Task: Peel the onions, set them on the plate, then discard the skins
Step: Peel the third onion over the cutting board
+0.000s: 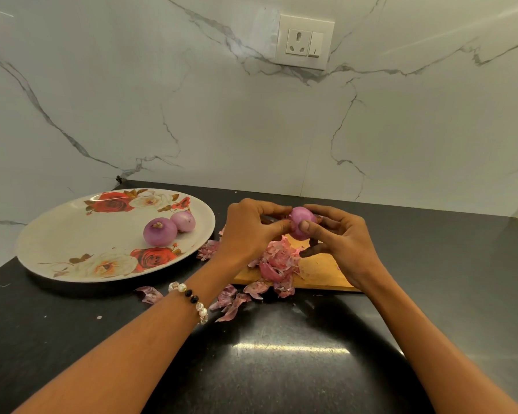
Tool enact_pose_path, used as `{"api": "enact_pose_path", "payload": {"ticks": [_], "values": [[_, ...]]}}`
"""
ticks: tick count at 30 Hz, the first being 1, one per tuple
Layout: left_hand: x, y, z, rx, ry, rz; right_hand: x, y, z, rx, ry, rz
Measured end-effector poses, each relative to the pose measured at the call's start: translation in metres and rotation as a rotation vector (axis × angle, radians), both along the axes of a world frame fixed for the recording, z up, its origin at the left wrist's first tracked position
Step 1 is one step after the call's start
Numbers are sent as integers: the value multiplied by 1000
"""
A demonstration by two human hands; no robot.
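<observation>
both forearms reach forward over the dark counter (281,369) and meet above the wooden board (320,271). the left hand (248,231), a beaded bracelet (192,300) on its wrist, curls its fingers toward the onion in hand (302,227) and pinches at its left side with thumb and fingertips. the right hand (338,243) cups the same onion from the right, thumb pressed across its front, fingers bent round behind and below it. so both hands grasp the one onion, held up off the board and looking mostly bare of skin, purple and smooth. i count three onions in all: that one, and two peeled onions (160,232) touching each other on the flowered plate (72,234), toward its right side. one plate, one board. the skins (277,261) lie in a heap on the board under the hands, with several loose scraps (232,303) scattered on the counter before the board and beside the plate's rim; too many to count surely. on the marble wall (132,100) behind, one socket (304,41).
</observation>
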State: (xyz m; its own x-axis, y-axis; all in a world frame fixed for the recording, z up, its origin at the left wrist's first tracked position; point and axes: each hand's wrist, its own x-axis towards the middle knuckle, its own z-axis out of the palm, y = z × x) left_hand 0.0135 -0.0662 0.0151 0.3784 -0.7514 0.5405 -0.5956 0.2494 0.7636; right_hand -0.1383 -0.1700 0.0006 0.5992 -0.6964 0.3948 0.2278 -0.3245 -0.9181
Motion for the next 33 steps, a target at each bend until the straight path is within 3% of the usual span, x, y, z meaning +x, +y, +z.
{"api": "enact_pose_path", "payload": {"ticks": [6, 19, 33], "values": [[1, 1, 0, 30, 4, -13, -1, -1, -1, -82, 83, -14], [2, 1, 0, 38, 146, -14, 1, -2, -5, 63, 46, 26], [3, 1, 0, 65, 183, 37, 3, 2, -4, 31, 41, 26]]}}
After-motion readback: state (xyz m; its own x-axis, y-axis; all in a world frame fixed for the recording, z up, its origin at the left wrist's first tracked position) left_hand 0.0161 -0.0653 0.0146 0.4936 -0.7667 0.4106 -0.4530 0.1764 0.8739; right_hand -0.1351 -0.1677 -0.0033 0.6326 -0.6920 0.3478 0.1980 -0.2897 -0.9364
